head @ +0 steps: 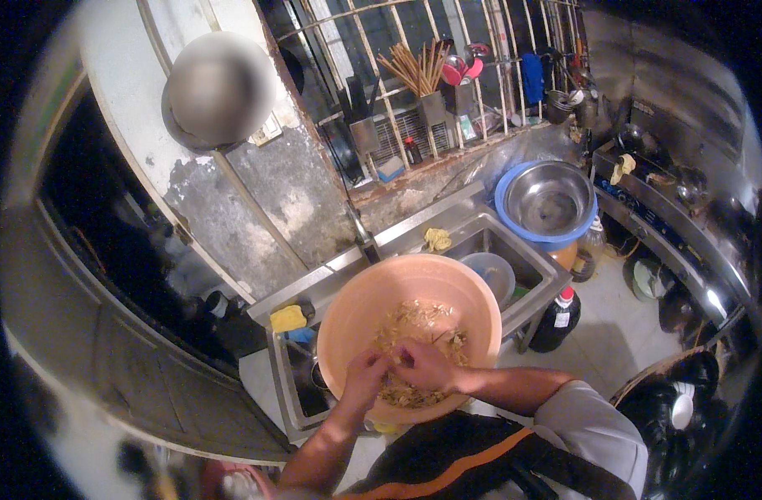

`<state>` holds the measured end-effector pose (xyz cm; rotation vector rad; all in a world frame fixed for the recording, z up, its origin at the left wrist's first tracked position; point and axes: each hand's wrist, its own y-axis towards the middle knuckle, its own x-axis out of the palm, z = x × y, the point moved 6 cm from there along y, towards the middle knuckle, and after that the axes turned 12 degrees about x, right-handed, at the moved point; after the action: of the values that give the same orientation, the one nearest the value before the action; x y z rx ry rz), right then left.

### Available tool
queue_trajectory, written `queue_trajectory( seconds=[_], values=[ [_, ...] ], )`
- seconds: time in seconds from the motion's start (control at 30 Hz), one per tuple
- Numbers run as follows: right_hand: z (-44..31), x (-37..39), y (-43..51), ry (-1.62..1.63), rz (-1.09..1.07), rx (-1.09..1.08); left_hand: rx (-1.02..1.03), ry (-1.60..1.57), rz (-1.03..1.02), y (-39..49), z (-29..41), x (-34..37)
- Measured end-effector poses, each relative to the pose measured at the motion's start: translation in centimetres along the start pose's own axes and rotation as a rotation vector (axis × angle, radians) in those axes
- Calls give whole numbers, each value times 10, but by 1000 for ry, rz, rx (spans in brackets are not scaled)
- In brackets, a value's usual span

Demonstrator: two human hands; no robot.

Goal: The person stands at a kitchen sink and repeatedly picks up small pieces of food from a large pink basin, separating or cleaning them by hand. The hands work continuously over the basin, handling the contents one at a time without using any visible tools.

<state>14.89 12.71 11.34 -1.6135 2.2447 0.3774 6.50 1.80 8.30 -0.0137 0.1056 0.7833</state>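
A large orange plastic basin [412, 278] rests on the double stainless-steel sink. Water and many small, pale brownish food pieces [418, 312] lie in it, with a darker clump by its right inner wall. My left hand [363, 375] and my right hand [423, 367] are close together over the lower middle of the basin. Fingers of both are bent, with the fingertips nearly meeting. Something small and yellowish shows between them, but whether either hand grips it cannot be made out.
Yellow cloths lie on the sink rim [543, 275]; a translucent bowl [496, 278] sits in the right sink bowl. Beyond stand a steel basin [548, 200] inside a blue basin [503, 187] and a dark bottle with a red cap [556, 322]. Chopsticks [418, 69] stand at the barred window.
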Motion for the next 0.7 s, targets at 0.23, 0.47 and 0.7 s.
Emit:
queue_trajectory(
  seconds=[0.23,0.47,0.7],
  values=[
    [2,2,-4,32,49,-74,-44,113,-113,-1,-4,1],
    [18,-15,-3,249,297,-46,55,85,129,4,-8,-28],
    [54,-57,21,698,362,-186,-13,-152,161,1,-11,-47]
  ],
)
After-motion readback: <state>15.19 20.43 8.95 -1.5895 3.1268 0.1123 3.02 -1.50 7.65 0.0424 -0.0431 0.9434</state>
